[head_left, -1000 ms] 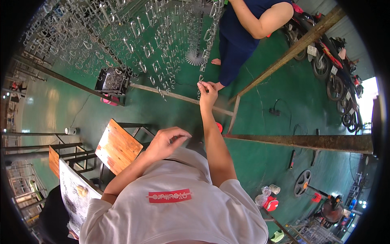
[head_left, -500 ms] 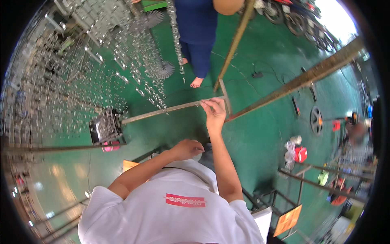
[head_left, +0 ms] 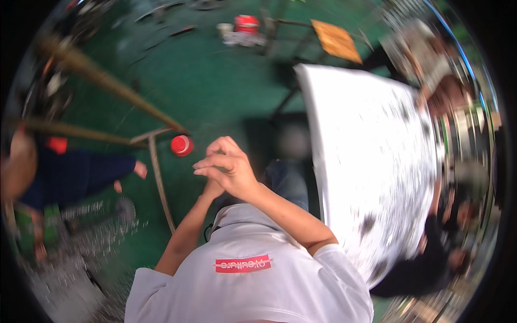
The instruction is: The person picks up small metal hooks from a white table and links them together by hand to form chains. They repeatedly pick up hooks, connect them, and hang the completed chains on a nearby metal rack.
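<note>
My right hand (head_left: 229,167) is held in front of my body, its fingers bent and the thumb and a fingertip pressed close together. Anything between them is too small to make out. Behind and below it, my left hand (head_left: 214,187) shows only in part, and its fingers are hidden. Neither hand touches the white-covered table (head_left: 344,124) on my right, where many small shiny pieces are smeared by motion. A red round container (head_left: 182,145) stands on the green floor just beyond my hands.
Metal frame bars (head_left: 160,183) and a long pole (head_left: 116,89) stand to my left. Beyond them is a person in dark blue (head_left: 81,175), with hanging metal strands (head_left: 102,237) nearby. Other people sit along the table's far right side. A wooden-topped stool (head_left: 336,41) is ahead.
My view has swung to the right, bringing the white table in and shifting the frame and hanging strands left. My right hand has left the frame bar and come close to my left hand.
</note>
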A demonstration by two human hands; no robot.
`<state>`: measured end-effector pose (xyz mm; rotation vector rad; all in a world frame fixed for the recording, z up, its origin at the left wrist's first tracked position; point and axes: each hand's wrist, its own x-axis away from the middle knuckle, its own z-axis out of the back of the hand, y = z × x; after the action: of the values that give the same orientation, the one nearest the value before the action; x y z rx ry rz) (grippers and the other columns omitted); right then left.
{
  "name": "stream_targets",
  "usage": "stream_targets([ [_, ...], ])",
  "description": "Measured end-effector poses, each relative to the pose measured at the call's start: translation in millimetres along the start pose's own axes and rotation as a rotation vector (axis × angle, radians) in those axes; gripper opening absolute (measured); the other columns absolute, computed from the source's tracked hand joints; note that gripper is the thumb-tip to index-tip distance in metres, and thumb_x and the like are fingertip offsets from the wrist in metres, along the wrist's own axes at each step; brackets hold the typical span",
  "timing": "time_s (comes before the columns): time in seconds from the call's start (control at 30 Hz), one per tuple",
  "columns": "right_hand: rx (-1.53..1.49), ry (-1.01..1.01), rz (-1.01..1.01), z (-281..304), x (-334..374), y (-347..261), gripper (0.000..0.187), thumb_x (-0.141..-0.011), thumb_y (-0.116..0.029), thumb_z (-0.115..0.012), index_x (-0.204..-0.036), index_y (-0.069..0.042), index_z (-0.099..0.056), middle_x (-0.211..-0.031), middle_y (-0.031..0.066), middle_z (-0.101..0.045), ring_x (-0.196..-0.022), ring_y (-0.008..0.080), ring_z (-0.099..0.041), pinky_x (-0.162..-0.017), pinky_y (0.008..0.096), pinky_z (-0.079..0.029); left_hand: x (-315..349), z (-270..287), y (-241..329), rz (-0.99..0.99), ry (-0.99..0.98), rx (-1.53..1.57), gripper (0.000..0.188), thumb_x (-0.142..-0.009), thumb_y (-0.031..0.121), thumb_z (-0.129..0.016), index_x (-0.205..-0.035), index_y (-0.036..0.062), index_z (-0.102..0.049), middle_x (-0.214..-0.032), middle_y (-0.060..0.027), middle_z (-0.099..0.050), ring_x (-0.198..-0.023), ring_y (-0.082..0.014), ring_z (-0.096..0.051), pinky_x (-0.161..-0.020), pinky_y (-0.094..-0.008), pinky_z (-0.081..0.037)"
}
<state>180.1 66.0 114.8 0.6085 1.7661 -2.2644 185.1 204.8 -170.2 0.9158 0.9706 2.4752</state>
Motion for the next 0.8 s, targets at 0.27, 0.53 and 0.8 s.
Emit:
stream_targets([
  [0.27, 0.249, 0.376, -0.15, 98.0, 112.8, -22.4, 0.017, -0.069, -0.012, -0.082, -0.084, -0.012, -0.077, -0.08, 0.0015, -0.053, -0.077, 0.0176, -0.049, -0.063, 0.0301, -0.041, -76.0, 4.1, 71.3, -0.251, 0.119, -0.129, 0.02, -0.087, 0.015, -0.064, -0.104, 0.0068, -0.07, -0.091, -0.0129, -0.071, -0.083, -0.0205, -0.069, -0.078, -0.0317, -0.053],
  [0.53, 0.288, 0.546, -0.291, 141.4, 232.1, -25.6, 0.012, -0.071, -0.017, -0.079, -0.082, -0.014, -0.076, -0.078, 0.0002, -0.052, -0.079, 0.0192, -0.051, -0.07, 0.0329, -0.039, -76.5, -85.1, 281.6, -0.806, -0.018, 0.081, 0.016, -0.089, 0.01, -0.062, -0.102, 0.0032, -0.069, -0.09, -0.0103, -0.07, -0.079, -0.0171, -0.068, -0.072, -0.0285, -0.052],
  [0.8, 0.367, 0.71, -0.315, 167.2, 302.1, -30.1, 0.014, -0.071, -0.018, -0.079, -0.084, -0.014, -0.075, -0.078, 0.0003, -0.052, -0.08, 0.019, -0.052, -0.071, 0.0326, -0.038, -32.9, -252.0, 422.7, -1.422, -0.385, -0.302, 0.027, -0.091, 0.02, -0.058, -0.117, 0.0121, -0.065, -0.124, -0.0056, -0.06, -0.119, -0.025, -0.053, -0.098, -0.0395, -0.043],
])
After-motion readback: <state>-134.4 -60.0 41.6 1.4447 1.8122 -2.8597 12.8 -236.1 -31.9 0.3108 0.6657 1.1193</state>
